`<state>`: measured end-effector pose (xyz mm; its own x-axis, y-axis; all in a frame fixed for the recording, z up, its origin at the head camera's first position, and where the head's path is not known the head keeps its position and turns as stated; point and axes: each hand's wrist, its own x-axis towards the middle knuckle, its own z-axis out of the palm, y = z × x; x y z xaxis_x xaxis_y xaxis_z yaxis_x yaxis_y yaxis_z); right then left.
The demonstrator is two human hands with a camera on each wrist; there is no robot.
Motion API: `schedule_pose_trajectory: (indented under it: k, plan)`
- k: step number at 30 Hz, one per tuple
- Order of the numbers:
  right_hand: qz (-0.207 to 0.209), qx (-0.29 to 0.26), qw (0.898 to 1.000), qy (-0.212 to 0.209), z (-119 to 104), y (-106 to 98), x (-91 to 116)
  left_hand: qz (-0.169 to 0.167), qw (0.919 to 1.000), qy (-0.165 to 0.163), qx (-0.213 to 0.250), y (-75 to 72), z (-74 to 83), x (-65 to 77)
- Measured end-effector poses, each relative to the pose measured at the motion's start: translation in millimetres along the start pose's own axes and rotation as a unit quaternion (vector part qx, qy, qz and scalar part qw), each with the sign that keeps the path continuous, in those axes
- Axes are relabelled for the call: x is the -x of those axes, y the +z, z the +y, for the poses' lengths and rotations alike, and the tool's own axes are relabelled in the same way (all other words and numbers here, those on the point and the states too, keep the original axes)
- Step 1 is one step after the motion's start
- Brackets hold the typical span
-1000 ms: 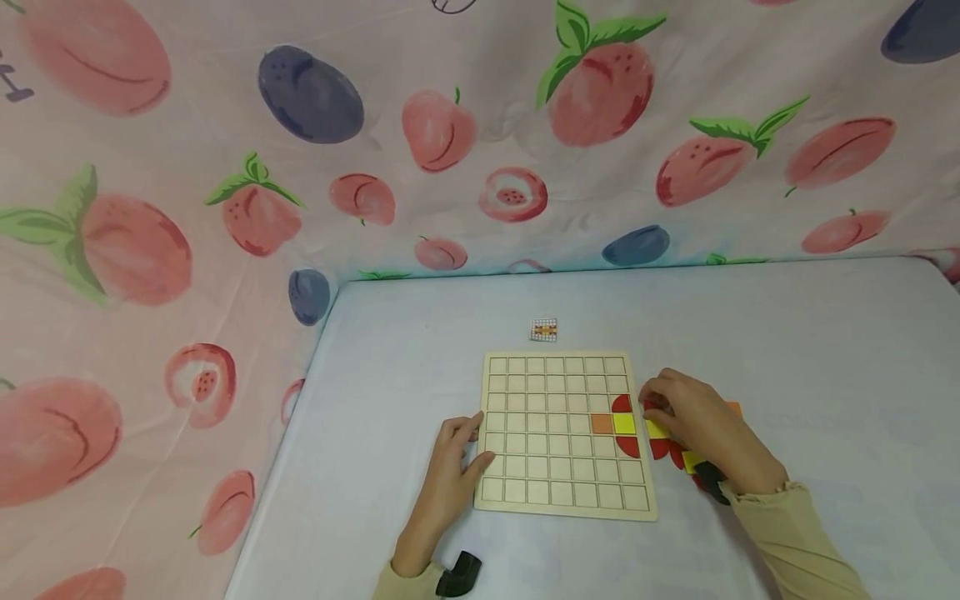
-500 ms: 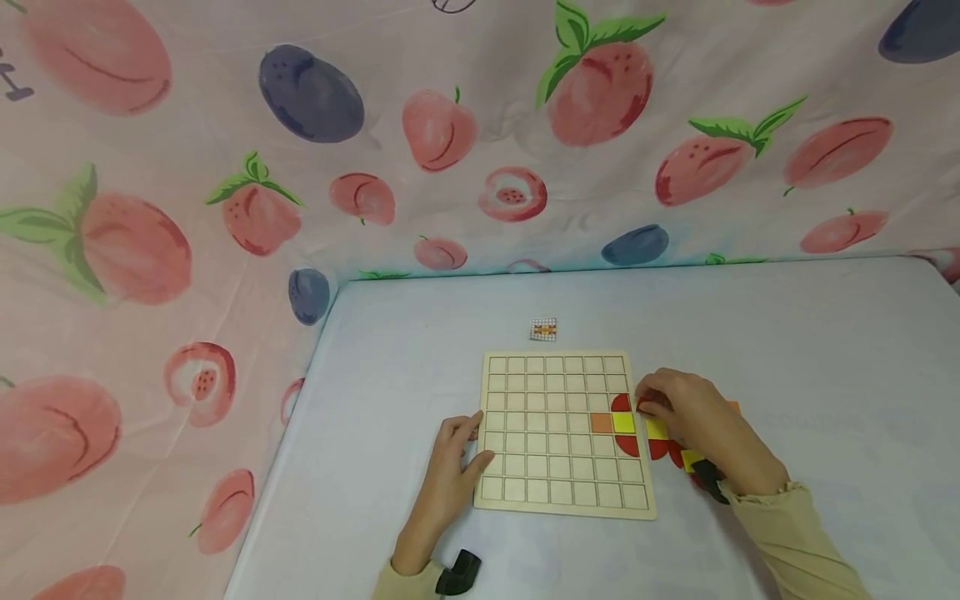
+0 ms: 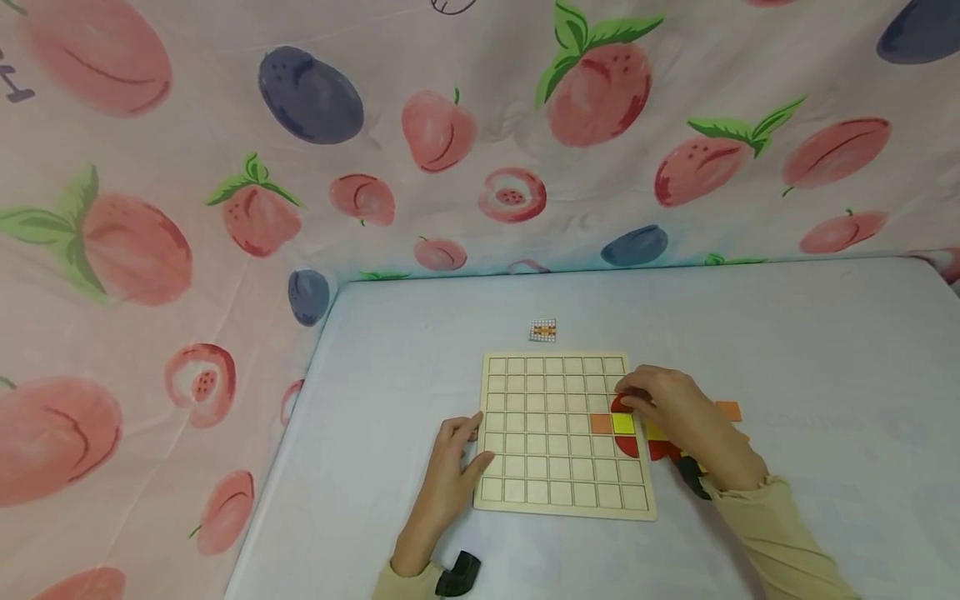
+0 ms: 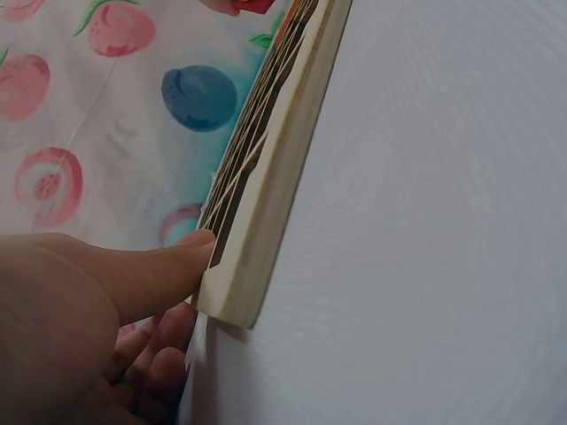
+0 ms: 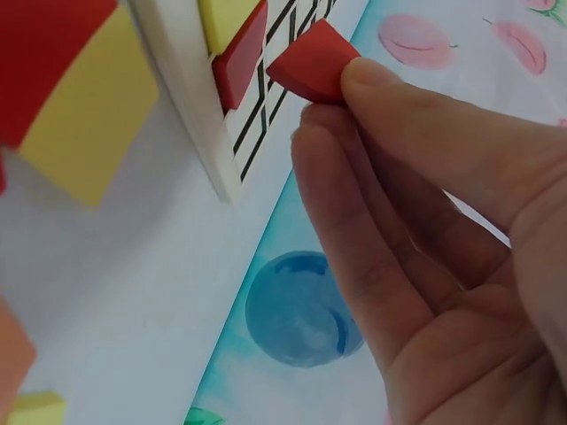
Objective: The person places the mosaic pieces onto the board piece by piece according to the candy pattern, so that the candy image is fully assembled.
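Observation:
A pale wooden grid board [image 3: 547,483] lies on the white table. At its left edge rests my left hand [image 3: 444,473], thumb [image 4: 168,276] on the rim and the fingers relaxed beside it. My right hand [image 3: 667,412] is over the right edge of the board. Between thumb and fingers it pinches a small red tile [image 5: 314,64] with a curved side, held just off the board in the right wrist view. Set in the grid near there are an orange square tile [image 3: 602,423], a yellow square tile [image 3: 623,423] and a red rounded tile [image 3: 627,447].
Loose red, yellow and orange tiles [image 3: 729,411] lie right of the board, partly hidden under my right hand and wrist. A small printed pattern card [image 3: 543,330] lies beyond the board. A fruit-print cloth [image 3: 450,208] hangs behind and left of the table.
My right hand has moved left from the loose tiles to over the board's right edge, carrying the red tile. An orange loose tile is more exposed. My left hand has stayed put.

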<state>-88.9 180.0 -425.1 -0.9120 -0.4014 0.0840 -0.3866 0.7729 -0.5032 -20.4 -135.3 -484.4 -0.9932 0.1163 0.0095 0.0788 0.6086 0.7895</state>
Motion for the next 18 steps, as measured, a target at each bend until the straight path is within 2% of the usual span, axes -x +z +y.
schedule_pose_trajectory:
  k: [10, 18]
  plan:
    - [-0.015, 0.001, 1.0, -0.015, -7, 10, -15, 0.0, 1.0, 0.002, -0.001, -1.1, 0.4, 0.5]
    - [-0.031, -0.007, 0.999, -0.009, -7, 17, -20, -0.001, 1.0, 0.006, -0.006, 0.2, -0.7, -0.4]
